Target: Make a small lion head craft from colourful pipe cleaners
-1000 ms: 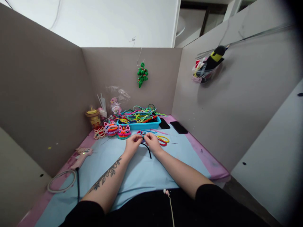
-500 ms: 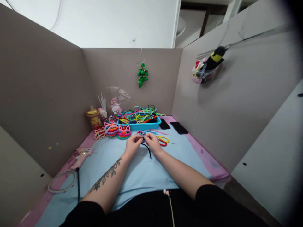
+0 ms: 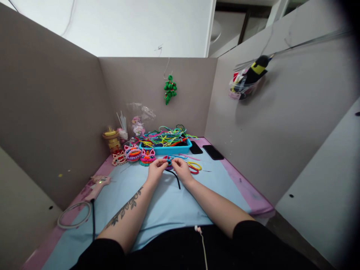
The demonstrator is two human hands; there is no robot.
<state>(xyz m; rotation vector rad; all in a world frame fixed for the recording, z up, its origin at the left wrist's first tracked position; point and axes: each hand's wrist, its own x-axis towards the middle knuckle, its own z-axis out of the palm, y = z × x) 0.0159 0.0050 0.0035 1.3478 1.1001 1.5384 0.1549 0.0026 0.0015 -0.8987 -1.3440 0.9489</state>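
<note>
Well, fuzzy stems (image 3: 165, 137) fill the blue tray (image 3: 165, 151) near the bench's (image 3: 208, 195) far edge; left hand (image 3: 156, 170) and right hand (image 3: 182, 170) pinch a dark piece (image 3: 169, 162) between.

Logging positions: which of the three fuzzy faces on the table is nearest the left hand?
The pink face with the teal lower edge, rightmost of the three; the purple face and the cream face sit farther from the left hand.

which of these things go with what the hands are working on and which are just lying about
Likely part of the job:
small dark piece between left hand and right hand
black strip below them
scissors by the right hand
blue tray of coloured strips
perhaps the pink glue gun

Seemingly just lying about:
two black phones
yellow-and-tan cup
green hanging ornament
</note>
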